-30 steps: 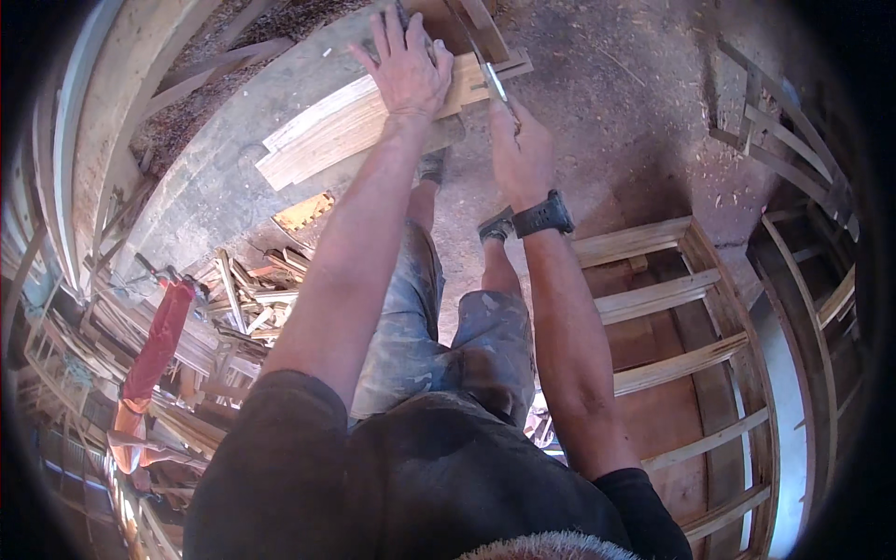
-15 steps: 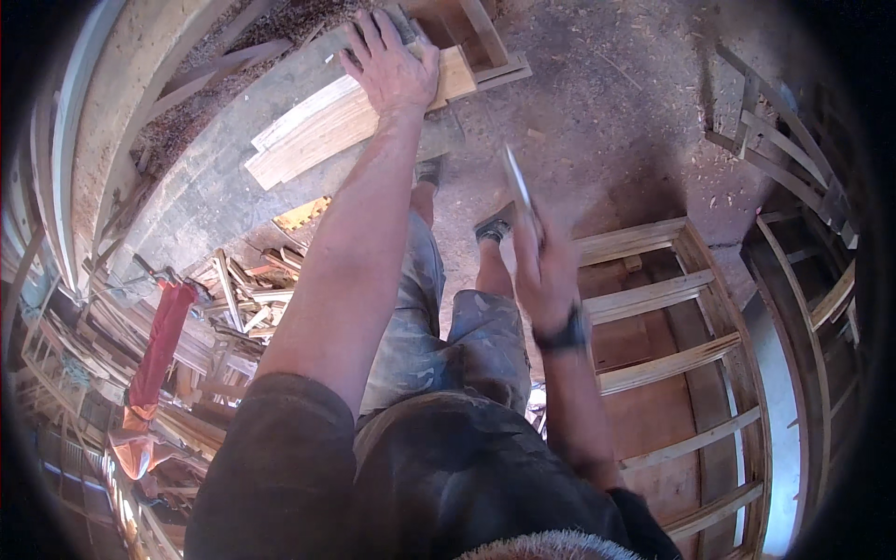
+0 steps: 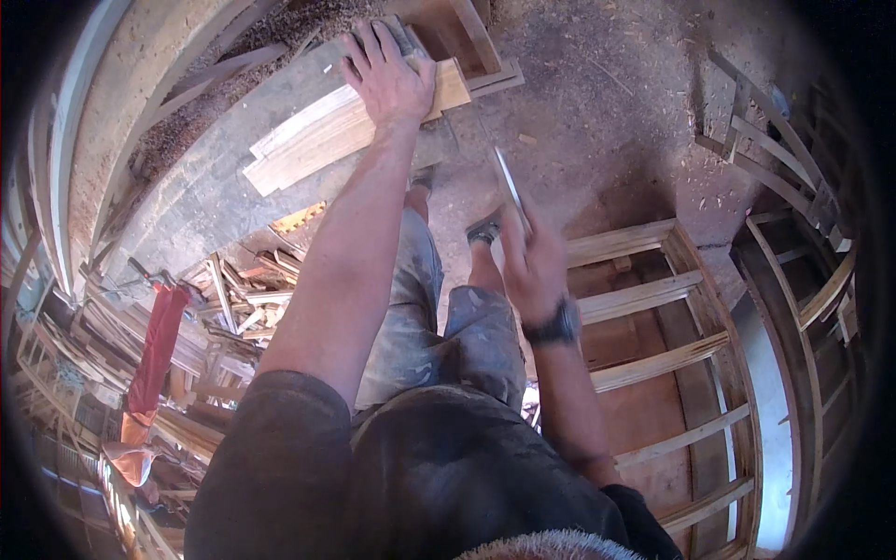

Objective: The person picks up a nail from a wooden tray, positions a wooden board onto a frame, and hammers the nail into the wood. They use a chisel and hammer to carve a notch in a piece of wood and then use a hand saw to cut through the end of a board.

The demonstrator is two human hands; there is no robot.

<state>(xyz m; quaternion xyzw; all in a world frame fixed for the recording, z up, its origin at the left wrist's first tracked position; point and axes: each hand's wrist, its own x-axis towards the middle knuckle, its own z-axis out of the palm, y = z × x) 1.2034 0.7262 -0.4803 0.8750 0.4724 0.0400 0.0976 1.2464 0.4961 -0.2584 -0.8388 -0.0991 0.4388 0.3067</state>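
My left hand (image 3: 392,86) presses down on pale wooden boards (image 3: 313,140), fingers stretched and spread, holding nothing. The boards lie lengthwise together on a worn grey bench (image 3: 191,182), and the hand covers part of them near their right end. My right hand (image 3: 534,271), slightly blurred, is closed round a tool with a narrow bright metal blade (image 3: 510,185). Its handle is hidden in my fingers, and its exact kind cannot be made out. The blade points up and slightly left, toward the right end of the boards.
At right stands a ladder-like wooden frame (image 3: 661,297). More slatted frames (image 3: 779,149) lie at far right. Scrap wood (image 3: 252,289) is heaped below the bench, beside a red-covered clamp-like bar (image 3: 159,345). Curved planks (image 3: 112,121) line the left; shavings litter the floor (image 3: 607,121).
My right hand and the blade have shifted slightly left. The left hand stays on the boards. The whole view has moved a little.
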